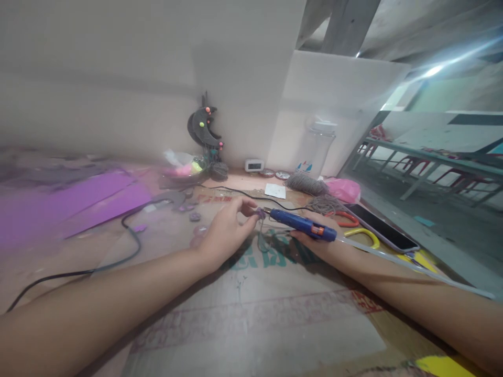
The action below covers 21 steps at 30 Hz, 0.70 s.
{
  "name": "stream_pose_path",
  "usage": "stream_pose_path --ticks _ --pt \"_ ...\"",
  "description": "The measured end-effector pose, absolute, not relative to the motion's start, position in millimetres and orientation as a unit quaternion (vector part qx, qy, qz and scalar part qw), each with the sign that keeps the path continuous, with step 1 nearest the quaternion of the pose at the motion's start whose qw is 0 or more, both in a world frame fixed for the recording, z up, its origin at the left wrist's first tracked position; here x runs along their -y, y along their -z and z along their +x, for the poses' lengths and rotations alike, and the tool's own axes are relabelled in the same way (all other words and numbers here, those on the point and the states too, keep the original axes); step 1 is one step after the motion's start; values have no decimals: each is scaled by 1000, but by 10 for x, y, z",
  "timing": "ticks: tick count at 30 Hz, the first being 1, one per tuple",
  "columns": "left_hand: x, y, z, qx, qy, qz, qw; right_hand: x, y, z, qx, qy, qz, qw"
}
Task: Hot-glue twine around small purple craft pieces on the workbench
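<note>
My right hand [310, 238] grips a blue hot glue gun [302, 224], and a long translucent glue stick [393, 259] trails from its back end over my forearm. The nozzle points left and meets, or nearly meets, a small purple piece [260, 212]. That piece is pinched between the fingertips of my left hand [231, 225], with a thin greyish cord [261, 238] hanging below it. Whether glue is coming out is too small to see. Small purple-grey pieces [194, 215] lie on the cardboard just left of my left hand.
Purple sheets [102, 201] lie on the left, beside a black cable [133, 246]. At the back stand a decorated dark crescent [202, 128], a small digital clock [254, 165] and a clear bottle [314, 149]. Grey yarn [305, 184], yellow-handled scissors [367, 235] and a phone [381, 228] sit on the right.
</note>
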<state>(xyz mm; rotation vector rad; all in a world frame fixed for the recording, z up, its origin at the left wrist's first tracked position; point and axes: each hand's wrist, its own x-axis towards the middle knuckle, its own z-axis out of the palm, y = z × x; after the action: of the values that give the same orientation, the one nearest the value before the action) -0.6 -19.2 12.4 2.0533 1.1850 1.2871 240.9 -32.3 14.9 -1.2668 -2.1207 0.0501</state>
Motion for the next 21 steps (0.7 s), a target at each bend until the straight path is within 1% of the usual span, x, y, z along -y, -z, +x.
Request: stream_pose_path --ticks 12,17,21 --pt "156 -105 -7 -446 -475 713 259 326 -168 2394 807 -22 -500 314" --pt "61 -60 -7 -440 -486 680 329 366 -213 2360 789 -98 -503 338" --pt "43 -77 -2 -460 -453 670 367 384 -321 2351 773 -131 -500 368"
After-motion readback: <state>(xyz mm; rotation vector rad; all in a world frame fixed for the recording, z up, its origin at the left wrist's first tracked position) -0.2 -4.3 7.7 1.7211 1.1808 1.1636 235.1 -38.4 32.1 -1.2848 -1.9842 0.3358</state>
